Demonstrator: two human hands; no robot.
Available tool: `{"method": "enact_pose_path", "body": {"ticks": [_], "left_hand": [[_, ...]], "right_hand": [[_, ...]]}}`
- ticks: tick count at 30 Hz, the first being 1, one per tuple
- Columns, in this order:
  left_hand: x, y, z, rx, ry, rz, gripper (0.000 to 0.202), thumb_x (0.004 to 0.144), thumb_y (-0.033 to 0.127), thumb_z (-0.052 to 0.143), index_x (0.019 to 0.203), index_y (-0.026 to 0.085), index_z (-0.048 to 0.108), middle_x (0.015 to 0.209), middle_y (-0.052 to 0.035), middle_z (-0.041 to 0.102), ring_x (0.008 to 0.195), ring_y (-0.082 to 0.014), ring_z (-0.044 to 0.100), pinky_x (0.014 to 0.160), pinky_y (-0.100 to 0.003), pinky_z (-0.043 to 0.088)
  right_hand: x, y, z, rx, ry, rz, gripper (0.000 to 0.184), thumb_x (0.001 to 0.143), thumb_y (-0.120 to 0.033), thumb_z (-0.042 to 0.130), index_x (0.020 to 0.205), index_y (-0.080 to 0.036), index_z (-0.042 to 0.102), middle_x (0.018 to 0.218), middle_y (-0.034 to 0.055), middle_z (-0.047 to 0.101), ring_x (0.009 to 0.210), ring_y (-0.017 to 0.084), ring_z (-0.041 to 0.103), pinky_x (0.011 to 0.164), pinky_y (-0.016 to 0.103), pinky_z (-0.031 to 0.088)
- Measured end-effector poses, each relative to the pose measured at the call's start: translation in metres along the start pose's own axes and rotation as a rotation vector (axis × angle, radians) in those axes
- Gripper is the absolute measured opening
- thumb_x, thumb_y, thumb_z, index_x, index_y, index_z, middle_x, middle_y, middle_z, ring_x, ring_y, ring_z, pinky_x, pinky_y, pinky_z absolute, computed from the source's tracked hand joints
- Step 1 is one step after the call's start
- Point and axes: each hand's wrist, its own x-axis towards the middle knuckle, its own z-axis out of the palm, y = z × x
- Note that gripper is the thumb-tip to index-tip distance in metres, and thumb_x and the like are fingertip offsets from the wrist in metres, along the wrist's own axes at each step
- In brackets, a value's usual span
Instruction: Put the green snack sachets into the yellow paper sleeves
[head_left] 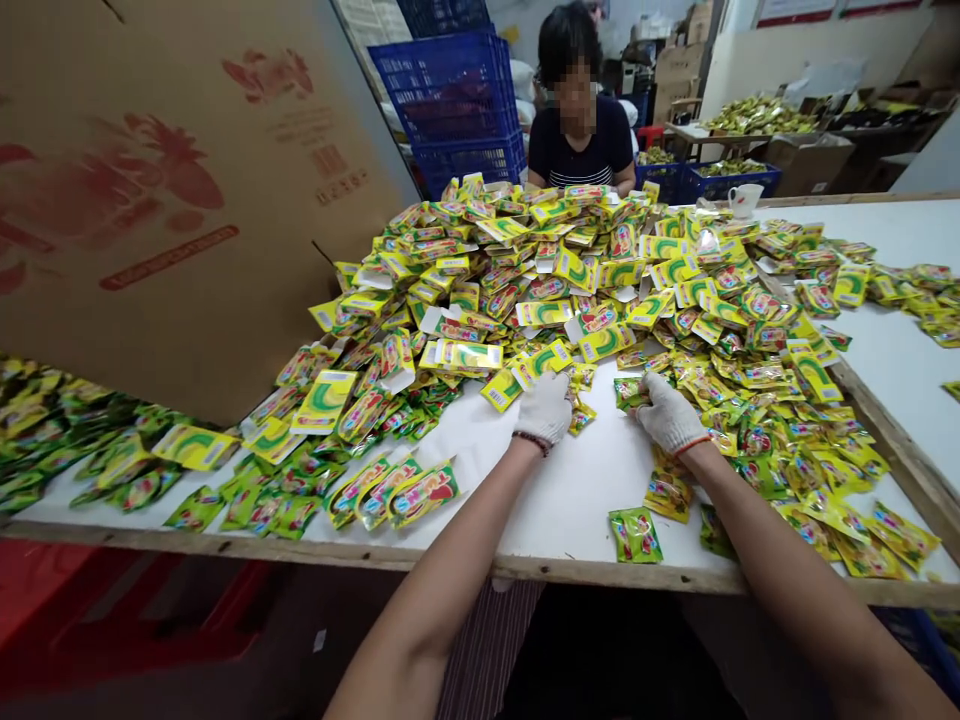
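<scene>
My left hand point(545, 410), in a white knit glove, is closed at the near edge of the pile, its fingers curled against a small yellow carton point(541, 362). Another yellow carton point(501, 390) lies just left of it, and a yellow sachet point(582, 417) shows at its right side. To the right, my gloved right hand point(670, 415) pinches a green sachet point(627, 392) between thumb and fingers. Three flat-lying cartons point(424, 492) form a row near the front edge. A single green sachet point(635, 535) lies between my forearms.
A large heap of cartons point(540, 270) covers the white table point(577, 500). Loose yellow sachets point(757, 440) spread at right beside a wooden strip point(892, 430). A big cardboard box point(172, 200) stands left. Across sits a person point(581, 140) near blue crates point(457, 100). A white mug point(745, 200) stands behind.
</scene>
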Motion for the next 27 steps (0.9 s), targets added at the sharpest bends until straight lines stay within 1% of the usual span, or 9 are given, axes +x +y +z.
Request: {"method": "enact_pose_path", "body": {"ticks": [3, 7, 9, 12, 14, 17, 20, 23, 27], "left_hand": [[0.015, 0.0, 0.006, -0.033, -0.066, -0.011, 0.03, 0.077, 0.022, 0.066, 0.107, 0.017, 0.064, 0.107, -0.0144, 0.066, 0.096, -0.0279, 0.063, 0.081, -0.036, 0.049], [0.003, -0.01, 0.008, -0.132, -0.117, -0.045, 0.026, 0.071, 0.032, 0.074, 0.091, 0.018, 0.066, 0.089, -0.0073, 0.067, 0.082, -0.0226, 0.062, 0.07, -0.03, 0.047], [-0.012, -0.012, 0.01, -0.295, -0.027, -0.089, 0.017, 0.073, 0.032, 0.071, 0.081, 0.018, 0.065, 0.078, -0.0028, 0.064, 0.075, -0.0187, 0.058, 0.066, -0.027, 0.045], [-0.036, -0.009, 0.015, -0.719, 0.151, -0.181, 0.013, 0.074, 0.031, 0.066, 0.074, 0.018, 0.062, 0.07, 0.0007, 0.06, 0.07, -0.0154, 0.054, 0.064, -0.026, 0.044], [-0.047, -0.003, 0.017, -1.006, 0.168, -0.242, 0.018, 0.073, 0.035, 0.066, 0.072, 0.017, 0.063, 0.067, 0.0011, 0.06, 0.068, -0.0141, 0.054, 0.064, -0.026, 0.045], [-0.055, 0.007, 0.018, -1.335, 0.117, -0.332, 0.032, 0.062, 0.044, 0.076, 0.07, 0.016, 0.064, 0.065, 0.0006, 0.061, 0.063, -0.0129, 0.054, 0.062, -0.026, 0.046], [-0.058, 0.015, 0.018, -1.554, 0.053, -0.384, 0.045, 0.053, 0.051, 0.084, 0.071, 0.015, 0.065, 0.064, -0.0004, 0.063, 0.059, -0.0122, 0.055, 0.058, -0.026, 0.046], [-0.061, 0.021, 0.019, -1.639, 0.042, -0.348, 0.046, 0.053, 0.051, 0.086, 0.074, 0.015, 0.066, 0.066, -0.0004, 0.065, 0.059, -0.0113, 0.056, 0.06, -0.025, 0.047], [-0.066, 0.03, 0.019, -1.619, 0.045, -0.261, 0.042, 0.058, 0.046, 0.085, 0.082, 0.015, 0.07, 0.077, -0.003, 0.07, 0.071, -0.0142, 0.062, 0.07, -0.027, 0.051]], "right_hand": [[-0.001, -0.001, -0.006, 0.073, -0.019, 0.024, 0.034, 0.069, -0.024, 0.072, 0.1, -0.023, 0.06, 0.072, -0.0015, 0.061, 0.062, 0.015, 0.052, 0.057, 0.024, 0.036], [-0.002, -0.006, -0.011, 0.306, -0.042, -0.039, 0.021, 0.066, -0.025, 0.07, 0.085, -0.021, 0.063, 0.07, -0.0022, 0.061, 0.063, 0.014, 0.052, 0.057, 0.023, 0.038], [-0.006, -0.014, -0.013, 0.467, -0.06, -0.035, 0.019, 0.067, -0.031, 0.069, 0.079, -0.02, 0.059, 0.063, -0.0034, 0.058, 0.055, 0.012, 0.049, 0.051, 0.023, 0.037], [-0.017, -0.03, -0.013, 0.665, -0.144, 0.024, 0.022, 0.074, -0.039, 0.064, 0.083, -0.021, 0.054, 0.046, -0.008, 0.046, 0.036, 0.01, 0.039, 0.039, 0.023, 0.029], [-0.025, -0.039, -0.009, 0.737, -0.205, 0.034, 0.022, 0.079, -0.041, 0.06, 0.084, -0.022, 0.052, 0.04, -0.0098, 0.04, 0.031, 0.01, 0.036, 0.036, 0.023, 0.026], [-0.032, -0.045, 0.001, 0.686, -0.229, 0.007, 0.019, 0.081, -0.04, 0.057, 0.081, -0.022, 0.05, 0.041, -0.0089, 0.041, 0.033, 0.01, 0.036, 0.038, 0.023, 0.026], [-0.033, -0.044, 0.01, 0.513, -0.102, -0.09, 0.021, 0.081, -0.038, 0.057, 0.072, -0.022, 0.048, 0.053, -0.004, 0.049, 0.047, 0.012, 0.043, 0.047, 0.024, 0.032], [-0.034, -0.044, 0.014, 0.399, 0.018, -0.141, 0.023, 0.084, -0.039, 0.054, 0.071, -0.022, 0.046, 0.063, -0.0006, 0.054, 0.058, 0.014, 0.048, 0.054, 0.026, 0.035], [-0.038, -0.048, 0.014, 0.273, 0.114, -0.124, 0.018, 0.088, -0.037, 0.048, 0.076, -0.023, 0.045, 0.065, 0.0005, 0.055, 0.058, 0.016, 0.049, 0.057, 0.027, 0.034]]}}
